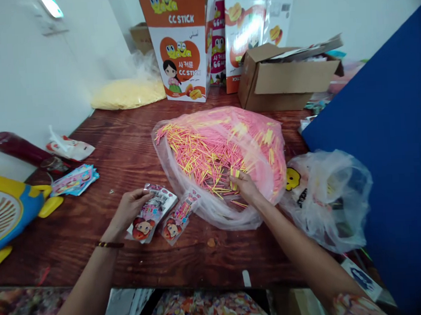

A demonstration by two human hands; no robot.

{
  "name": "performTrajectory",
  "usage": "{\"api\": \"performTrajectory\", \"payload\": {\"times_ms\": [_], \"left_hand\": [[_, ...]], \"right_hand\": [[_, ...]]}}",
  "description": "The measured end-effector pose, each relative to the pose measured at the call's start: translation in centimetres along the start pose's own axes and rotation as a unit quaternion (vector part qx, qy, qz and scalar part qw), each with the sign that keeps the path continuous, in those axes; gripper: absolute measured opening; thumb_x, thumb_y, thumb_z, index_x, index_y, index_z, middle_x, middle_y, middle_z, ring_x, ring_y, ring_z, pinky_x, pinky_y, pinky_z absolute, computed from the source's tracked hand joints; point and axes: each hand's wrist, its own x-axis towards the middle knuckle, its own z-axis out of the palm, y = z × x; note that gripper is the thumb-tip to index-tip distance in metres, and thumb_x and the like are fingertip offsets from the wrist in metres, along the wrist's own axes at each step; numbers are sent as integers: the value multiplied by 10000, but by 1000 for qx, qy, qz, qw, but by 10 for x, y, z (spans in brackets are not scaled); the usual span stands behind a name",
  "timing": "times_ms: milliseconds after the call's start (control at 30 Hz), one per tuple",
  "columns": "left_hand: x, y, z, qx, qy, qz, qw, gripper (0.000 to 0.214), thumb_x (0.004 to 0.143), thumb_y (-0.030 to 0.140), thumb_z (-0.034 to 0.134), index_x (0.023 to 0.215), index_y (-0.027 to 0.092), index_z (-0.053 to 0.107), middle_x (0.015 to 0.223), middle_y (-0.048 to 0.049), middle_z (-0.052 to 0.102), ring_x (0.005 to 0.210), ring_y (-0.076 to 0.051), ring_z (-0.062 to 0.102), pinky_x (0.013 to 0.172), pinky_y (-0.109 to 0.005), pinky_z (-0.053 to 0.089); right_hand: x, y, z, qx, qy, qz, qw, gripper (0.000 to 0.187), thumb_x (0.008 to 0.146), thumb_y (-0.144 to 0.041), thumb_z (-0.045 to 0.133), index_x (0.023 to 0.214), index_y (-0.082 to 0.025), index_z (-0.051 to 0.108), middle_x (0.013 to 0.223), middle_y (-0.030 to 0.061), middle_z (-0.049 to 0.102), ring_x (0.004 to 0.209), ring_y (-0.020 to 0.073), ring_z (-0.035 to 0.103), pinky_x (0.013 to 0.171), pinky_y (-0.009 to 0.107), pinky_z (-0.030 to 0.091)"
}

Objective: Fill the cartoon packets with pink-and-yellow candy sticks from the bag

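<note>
My left hand (131,207) grips a stack of printed plastic pouches (150,212) with a cartoon face on the front. Just right of that stack, a single printed pouch (180,216) lies flat on the table, its top end near the edge of the large clear bag (217,218). The bag is spread open, full of thin pink and yellow sticks (196,153). My right hand (245,186) reaches over its near side, fingers closed on a small bunch of sticks (234,179). The fingertips of that hand are partly hidden by the bunch.
Tall CC STICK boxes (182,51) and an open cardboard carton (294,78) stand behind. A crumpled plastic bag (329,198) and a blue panel (381,120) are at right. Left are a yellow-blue fan (12,210), a card pile (75,179) and a tissue pack (70,148).
</note>
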Motion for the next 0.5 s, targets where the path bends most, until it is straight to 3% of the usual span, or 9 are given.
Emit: {"api": "performTrajectory", "payload": {"times_ms": [133,267,367,500], "left_hand": [[6,2,2,161,-24,78,984,256,732,449,656,760,222,770,817,-67,753,772,-231,674,748,-320,526],[2,5,3,208,23,80,975,276,800,382,604,968,244,773,1014,-76,779,933,-262,710,869,-343,520],[-4,11,-1,160,49,67,984,244,806,394,608,900,230,761,919,-63,784,864,-238,714,827,-326,533],[-13,35,-7,-4,50,27,998,264,739,438,686,776,178,710,752,-41,739,690,-185,669,669,-284,534]], "right_hand": [[-1,8,-3,-102,9,-36,994,295,712,-467,659,821,-202,588,660,-23,613,627,146,554,616,290,461],[-4,14,-3,-140,0,-63,988,287,770,-482,632,857,-212,587,753,9,657,712,182,599,677,329,489],[-6,18,-3,-139,-7,-79,987,258,823,-480,605,906,-237,582,831,26,680,767,210,627,739,369,503],[-6,18,-2,-189,-22,-66,979,280,820,-524,610,827,-248,563,731,17,647,722,231,603,692,376,485]]}}
